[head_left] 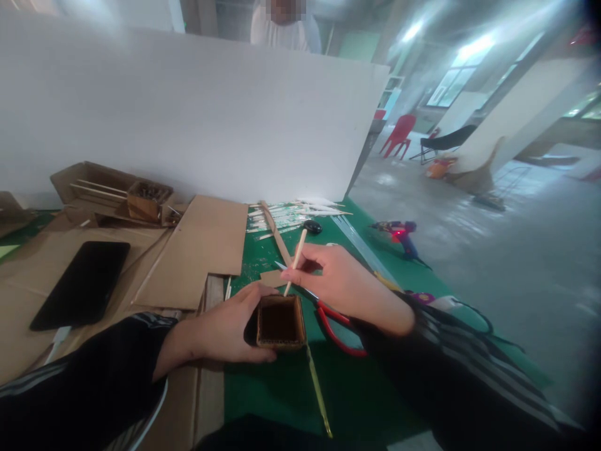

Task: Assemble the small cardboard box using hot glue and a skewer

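Note:
My left hand (pixel 235 322) is wrapped round the left side of a small square cardboard box (pixel 280 343), whose top faces me and whose inside looks dark. Between the thumb and fingers of my right hand (pixel 335 279) is a thin wooden stick (pixel 297 260). The stick stands nearly upright, its lower end by the far rim of the box; whether it touches the rim I cannot tell. Red-handled scissors (pixel 340 335) lie under my right wrist, blades pointing away. A thin yellowish strip (pixel 319 391) lies beside the box, towards me.
A phone (pixel 82 285) rests on cardboard sheets (pixel 197 232) at left. Behind it is a cardboard tray (pixel 101 181). Several sticks (pixel 282 219) and clear glue sticks (pixel 361 241) lie ahead. A glue gun (pixel 401 237) sits near the right edge. A white panel (pixel 201 119) rises behind; a person stands beyond.

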{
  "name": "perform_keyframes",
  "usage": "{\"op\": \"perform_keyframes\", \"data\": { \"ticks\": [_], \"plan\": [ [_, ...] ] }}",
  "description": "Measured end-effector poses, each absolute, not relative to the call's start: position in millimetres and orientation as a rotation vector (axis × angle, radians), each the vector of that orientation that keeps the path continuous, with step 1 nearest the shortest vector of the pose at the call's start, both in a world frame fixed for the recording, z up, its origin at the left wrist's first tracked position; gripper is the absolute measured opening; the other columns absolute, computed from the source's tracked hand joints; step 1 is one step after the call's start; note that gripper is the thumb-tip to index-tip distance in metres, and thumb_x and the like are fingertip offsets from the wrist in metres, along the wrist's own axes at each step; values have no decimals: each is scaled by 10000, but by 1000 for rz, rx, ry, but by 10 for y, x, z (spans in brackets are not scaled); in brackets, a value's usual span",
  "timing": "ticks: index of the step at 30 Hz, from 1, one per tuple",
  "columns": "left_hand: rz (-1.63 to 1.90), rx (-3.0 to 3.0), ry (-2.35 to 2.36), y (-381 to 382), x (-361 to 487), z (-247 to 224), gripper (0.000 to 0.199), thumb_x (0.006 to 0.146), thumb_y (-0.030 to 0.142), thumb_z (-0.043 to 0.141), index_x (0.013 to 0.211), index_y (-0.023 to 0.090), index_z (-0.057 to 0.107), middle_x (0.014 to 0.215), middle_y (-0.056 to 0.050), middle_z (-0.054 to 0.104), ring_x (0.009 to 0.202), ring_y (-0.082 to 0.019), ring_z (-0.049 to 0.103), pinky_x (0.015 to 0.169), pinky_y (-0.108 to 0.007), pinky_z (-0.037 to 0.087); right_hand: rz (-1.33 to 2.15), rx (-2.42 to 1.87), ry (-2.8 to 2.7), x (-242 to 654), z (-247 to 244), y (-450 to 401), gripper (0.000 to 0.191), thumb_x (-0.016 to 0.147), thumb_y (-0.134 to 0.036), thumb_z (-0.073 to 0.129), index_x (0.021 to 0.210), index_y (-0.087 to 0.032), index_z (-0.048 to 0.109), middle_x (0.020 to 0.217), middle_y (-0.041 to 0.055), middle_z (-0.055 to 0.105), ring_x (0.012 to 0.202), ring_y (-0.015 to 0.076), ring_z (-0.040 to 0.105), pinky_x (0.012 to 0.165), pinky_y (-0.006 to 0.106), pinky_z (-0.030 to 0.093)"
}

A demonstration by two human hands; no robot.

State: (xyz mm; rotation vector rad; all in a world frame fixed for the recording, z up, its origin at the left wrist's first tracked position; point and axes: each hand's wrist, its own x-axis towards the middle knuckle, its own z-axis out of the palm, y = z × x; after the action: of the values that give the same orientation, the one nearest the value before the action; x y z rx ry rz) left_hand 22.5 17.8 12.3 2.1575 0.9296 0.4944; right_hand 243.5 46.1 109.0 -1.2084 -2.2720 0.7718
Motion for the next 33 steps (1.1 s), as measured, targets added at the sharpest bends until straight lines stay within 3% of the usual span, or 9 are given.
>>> {"op": "perform_keyframes", "data": {
  "ticks": [33],
  "plan": [
    [505, 2217, 912, 184, 237, 107, 858, 687, 367, 832, 1408, 230, 387, 1441, -123, 473, 1331, -358, 457, 1146, -511, 367, 751, -1245, -2272, 2422, 875, 437, 228, 913, -343, 622, 764, -171, 633, 723, -4, 648, 641, 130, 533, 576, 241, 356]
  ]
}}
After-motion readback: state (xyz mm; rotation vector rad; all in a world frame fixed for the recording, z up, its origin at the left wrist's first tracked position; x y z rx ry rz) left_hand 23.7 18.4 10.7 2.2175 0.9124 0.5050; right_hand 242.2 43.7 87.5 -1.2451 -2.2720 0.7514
